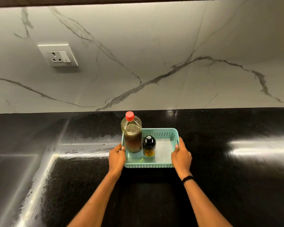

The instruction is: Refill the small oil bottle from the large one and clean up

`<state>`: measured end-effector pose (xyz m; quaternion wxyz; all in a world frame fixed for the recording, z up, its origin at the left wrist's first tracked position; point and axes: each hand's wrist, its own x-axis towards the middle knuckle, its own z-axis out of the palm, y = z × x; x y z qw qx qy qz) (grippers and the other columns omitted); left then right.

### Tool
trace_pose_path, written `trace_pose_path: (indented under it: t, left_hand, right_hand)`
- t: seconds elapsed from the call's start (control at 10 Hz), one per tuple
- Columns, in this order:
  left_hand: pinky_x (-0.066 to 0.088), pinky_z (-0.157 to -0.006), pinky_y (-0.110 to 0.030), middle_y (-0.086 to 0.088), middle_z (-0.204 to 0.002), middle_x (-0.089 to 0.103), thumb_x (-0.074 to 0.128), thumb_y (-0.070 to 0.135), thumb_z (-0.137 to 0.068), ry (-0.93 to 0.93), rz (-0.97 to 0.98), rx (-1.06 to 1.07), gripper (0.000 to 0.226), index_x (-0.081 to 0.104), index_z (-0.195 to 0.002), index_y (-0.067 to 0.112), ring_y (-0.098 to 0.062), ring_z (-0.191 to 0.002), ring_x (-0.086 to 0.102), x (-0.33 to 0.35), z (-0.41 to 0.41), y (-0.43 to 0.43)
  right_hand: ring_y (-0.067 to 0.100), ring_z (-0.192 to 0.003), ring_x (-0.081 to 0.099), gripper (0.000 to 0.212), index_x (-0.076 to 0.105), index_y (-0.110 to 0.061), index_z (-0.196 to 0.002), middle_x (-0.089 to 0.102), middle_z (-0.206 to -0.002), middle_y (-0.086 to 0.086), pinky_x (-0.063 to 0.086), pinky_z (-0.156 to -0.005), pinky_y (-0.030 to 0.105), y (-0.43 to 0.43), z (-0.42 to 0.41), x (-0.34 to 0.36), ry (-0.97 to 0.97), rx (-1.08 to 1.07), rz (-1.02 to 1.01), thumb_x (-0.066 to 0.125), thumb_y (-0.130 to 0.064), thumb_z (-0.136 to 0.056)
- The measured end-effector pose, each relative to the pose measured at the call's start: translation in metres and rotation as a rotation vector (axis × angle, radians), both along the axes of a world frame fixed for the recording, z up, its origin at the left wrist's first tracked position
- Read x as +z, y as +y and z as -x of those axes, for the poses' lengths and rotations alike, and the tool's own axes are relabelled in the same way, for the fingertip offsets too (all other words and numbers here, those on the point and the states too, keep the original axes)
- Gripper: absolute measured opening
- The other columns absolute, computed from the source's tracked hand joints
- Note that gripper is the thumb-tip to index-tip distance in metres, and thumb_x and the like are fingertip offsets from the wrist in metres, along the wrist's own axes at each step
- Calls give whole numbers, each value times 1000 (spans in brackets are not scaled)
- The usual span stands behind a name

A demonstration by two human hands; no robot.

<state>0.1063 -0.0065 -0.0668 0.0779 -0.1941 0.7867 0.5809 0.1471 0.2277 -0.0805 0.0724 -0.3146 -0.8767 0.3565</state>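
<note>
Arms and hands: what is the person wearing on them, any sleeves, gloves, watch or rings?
No sleeves show; both forearms are bare. The left hand and right hand have no gloves, and no rings are visible. The only thing worn is a thin black band round the right wrist; the left wrist has nothing.

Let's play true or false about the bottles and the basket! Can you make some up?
1. The left hand and the right hand both hold the basket. True.
2. The big bottle has a blue cap. False: its cap is red.
3. The small bottle stands in the basket beside the big bottle. True.
4. The big bottle lies on its side. False: it stands upright.
</note>
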Motion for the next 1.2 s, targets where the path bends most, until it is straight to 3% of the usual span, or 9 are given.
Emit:
trace_pose_path:
  t: [0.2,0.3,0.4,0.5,0.8,0.9,1.0,1.1,1.2]
  left_hand:
    - [56,-85,-37,4,-99,72,45,12,-99,-1,-54,24,32,69,-117,24,-16,-91,66,5,63,9]
    - [56,-85,-36,0,-99,72,45,8,-98,8,-71,47,34,70,-117,22,-18,-90,67,8,89,14]
    - [58,-86,-45,-3,-94,74,48,11,-95,-18,-41,66,32,73,-112,20,-24,-89,70,6,114,14]
    - [58,-81,-41,-2,-90,73,50,12,-93,-16,-7,81,32,73,-113,21,-23,-83,68,7,132,15]
    - [59,-83,-40,-7,-95,72,50,11,-94,-19,0,78,31,72,-115,17,-28,-91,69,8,151,17]
    - [56,-86,-41,-7,-99,70,46,17,-98,-11,86,6,31,70,-119,17,-28,-94,66,8,150,16]
    - [42,-103,-44,-16,-131,61,39,24,-103,15,353,-114,41,52,-140,12,-36,-121,54,10,142,13]
    - [36,-104,-46,-19,-139,51,39,27,-104,169,576,-131,51,33,-148,4,-37,-130,41,15,128,9]
    - [42,-96,-45,-16,-135,51,46,27,-101,381,734,-88,52,36,-146,5,-32,-122,43,33,112,8]
  right_hand:
    - [29,-90,68,39,42,-26,-142,69,-106,10,60,-73,43,8,66,5,6,37,46,38,-23,-103]
    - [33,-94,67,41,40,-23,-144,68,-108,14,58,-78,46,11,92,7,1,35,41,39,-22,-103]
    - [35,-96,66,40,41,-21,-143,67,-109,16,58,-78,46,11,115,9,-5,40,27,40,-20,-103]
    - [36,-94,66,35,45,-20,-136,68,-107,15,58,-73,42,10,131,10,7,47,14,40,-16,-101]
    - [36,-93,67,36,47,-20,-134,67,-107,16,59,-72,44,10,149,11,-28,37,7,43,-14,-99]
    - [36,-94,66,37,45,-19,-136,66,-108,17,59,-71,43,12,149,9,-33,48,22,44,-15,-100]
    - [36,-98,66,45,36,-17,-146,66,-112,18,58,-77,44,10,145,15,-62,59,24,43,-25,-102]
    - [37,-107,62,56,28,-9,-151,64,-118,20,53,-87,45,7,139,14,-41,87,-59,42,-33,-102]
    - [39,-121,52,57,29,-4,-149,58,-127,22,41,-106,47,3,131,14,78,119,-183,44,-32,-101]
